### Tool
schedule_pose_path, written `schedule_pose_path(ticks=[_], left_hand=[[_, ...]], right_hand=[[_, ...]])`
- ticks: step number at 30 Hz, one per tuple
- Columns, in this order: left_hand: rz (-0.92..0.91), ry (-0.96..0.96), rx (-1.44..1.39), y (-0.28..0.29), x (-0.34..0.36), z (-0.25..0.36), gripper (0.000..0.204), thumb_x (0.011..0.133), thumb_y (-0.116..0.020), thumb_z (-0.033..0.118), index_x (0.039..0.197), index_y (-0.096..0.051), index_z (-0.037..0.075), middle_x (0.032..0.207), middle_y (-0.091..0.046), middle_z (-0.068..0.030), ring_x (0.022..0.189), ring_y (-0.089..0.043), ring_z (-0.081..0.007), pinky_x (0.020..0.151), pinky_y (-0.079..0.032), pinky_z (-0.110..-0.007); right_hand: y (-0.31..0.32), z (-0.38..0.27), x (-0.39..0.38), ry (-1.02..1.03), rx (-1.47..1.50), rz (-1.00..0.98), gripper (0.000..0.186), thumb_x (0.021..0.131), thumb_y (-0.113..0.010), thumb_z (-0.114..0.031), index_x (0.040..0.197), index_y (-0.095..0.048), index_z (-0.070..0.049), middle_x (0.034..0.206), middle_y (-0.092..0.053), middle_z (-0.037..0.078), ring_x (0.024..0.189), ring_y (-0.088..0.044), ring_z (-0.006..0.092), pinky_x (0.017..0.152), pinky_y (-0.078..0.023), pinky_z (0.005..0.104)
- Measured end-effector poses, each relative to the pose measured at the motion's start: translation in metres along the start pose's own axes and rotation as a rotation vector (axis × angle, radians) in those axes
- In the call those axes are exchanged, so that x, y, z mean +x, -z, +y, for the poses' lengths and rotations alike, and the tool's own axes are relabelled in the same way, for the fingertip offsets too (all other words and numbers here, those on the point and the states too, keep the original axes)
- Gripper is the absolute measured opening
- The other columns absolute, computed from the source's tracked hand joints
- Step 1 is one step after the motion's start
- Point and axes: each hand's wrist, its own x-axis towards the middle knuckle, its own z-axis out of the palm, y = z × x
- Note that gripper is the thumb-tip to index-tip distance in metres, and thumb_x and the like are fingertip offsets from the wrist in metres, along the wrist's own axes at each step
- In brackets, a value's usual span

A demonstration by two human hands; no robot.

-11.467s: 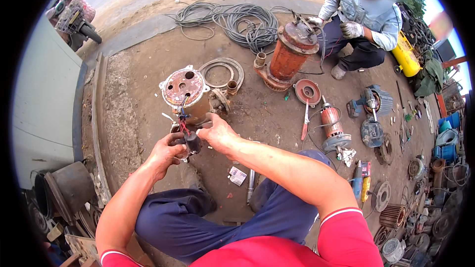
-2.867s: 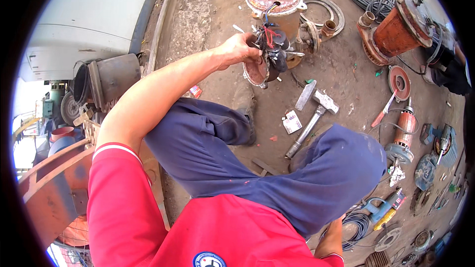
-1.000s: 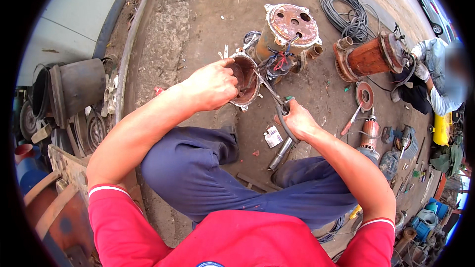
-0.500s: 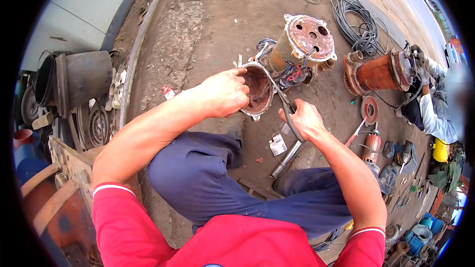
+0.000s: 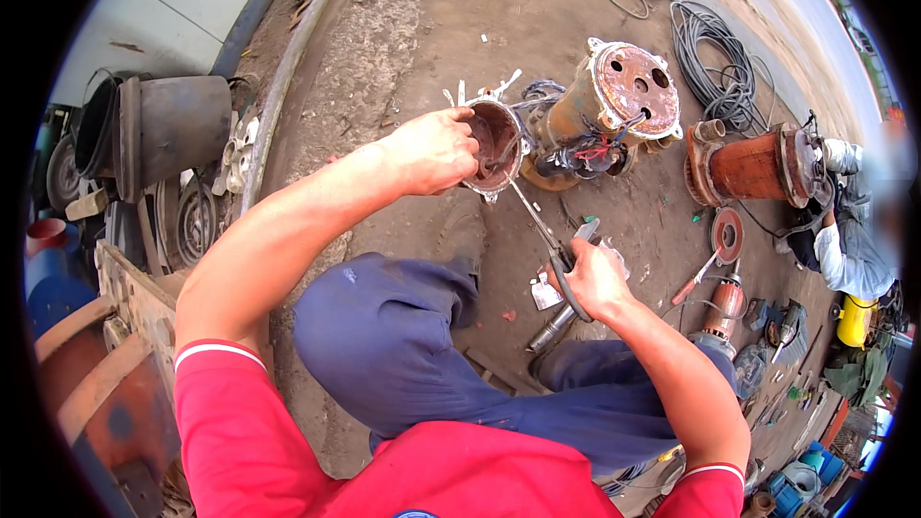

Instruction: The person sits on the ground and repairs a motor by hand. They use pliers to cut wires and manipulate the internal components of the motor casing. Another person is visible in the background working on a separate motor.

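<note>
Motor housing (image 5: 497, 146): a short round metal shell, rusty brown inside, sits on the dirt ground (image 5: 413, 29) just beyond the person's knees, tilted with its open mouth facing the camera. Pale wire ends (image 5: 480, 91) stick out past its rim at 12 o'clock.

Left hand (image 5: 434, 149) is clamped on the housing rim at 9 o'clock, fingers curled over the edge. Right hand (image 5: 595, 280) is closed around the dark looped handles of a pair of scissors (image 5: 542, 235). The thin metal blades run toward 10 o'clock, and their tips reach the lower rim of the housing. Whether the blades are open or shut cannot be told.

At 3 o'clock of the housing, just beside it, lies 1 larger cylinder (image 5: 614, 101) with a round rusty end plate with holes; red and dark wires bunch at its base. A second, orange-brown cylinder (image 5: 753, 165) lies farther toward 3 o'clock, where another person (image 5: 854, 249) crouches.

Open room: bare, gritty ground stretches from 10 to 12 o'clock of the housing. Coiled grey cables (image 5: 715, 67) lie near 1 o'clock. A hammer (image 5: 561, 312) lies close below the right hand, between the knees. A curb (image 5: 288, 86) bounds the ground at 9 o'clock.
</note>
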Motion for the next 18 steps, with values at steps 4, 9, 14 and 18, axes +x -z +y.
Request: schedule_pose_path(ticks=[4, 9, 14, 18], left_hand=[[0.02, 0.161, -0.074, 0.003, 0.012, -0.054, 0.016, 0.079, -0.071, 0.024, 0.08, -0.067, 0.008, 0.083, -0.064, -0.0072, 0.097, -0.064, -0.0267, 0.109, -0.04, -0.043], [0.126, 0.595, -0.631, 0.031, 0.046, -0.134, 0.033, 0.09, -0.067, 0.029, 0.107, -0.069, 0.002, 0.096, -0.071, -0.0139, 0.088, -0.07, -0.0292, 0.083, -0.054, -0.044], [0.676, 1.09, -1.118, 0.018, 0.058, -0.219, 0.046, 0.092, -0.068, 0.034, 0.115, -0.064, -0.006, 0.097, -0.07, -0.0176, 0.085, -0.07, -0.026, 0.075, -0.057, -0.04], [1.012, 1.289, -1.312, 0.019, 0.059, -0.252, 0.034, 0.094, -0.068, 0.027, 0.109, -0.062, -0.003, 0.096, -0.068, -0.017, 0.086, -0.068, -0.0258, 0.071, -0.058, -0.045]], right_hand=[[0.005, -0.004, -0.006, 0.005, 0.101, -0.038, 0.041, 0.078, -0.069, -0.032, 0.089, -0.059, 0.006, 0.079, -0.064, 0.031, 0.079, -0.065, 0.0463, 0.073, -0.05, 0.0481], [0.04, -0.019, -0.052, 0.025, 0.458, -0.054, 0.03, 0.082, -0.074, -0.02, 0.084, -0.056, 0.004, 0.063, -0.059, 0.01, 0.059, -0.055, 0.0119, 0.053, -0.045, 0.0333], [0.054, 0.001, -0.082, 0.075, 0.616, 0.036, 0.022, 0.08, -0.076, -0.01, 0.088, -0.059, 0.002, 0.066, -0.061, 0.004, 0.061, -0.053, 0.0061, 0.054, -0.046, 0.0268], [0.042, 0.023, -0.076, -0.129, 0.826, 0.07, 0.022, 0.082, -0.074, -0.012, 0.089, -0.059, 0.002, 0.069, -0.06, 0.003, 0.06, -0.051, 0.0057, 0.053, -0.044, 0.0263]])
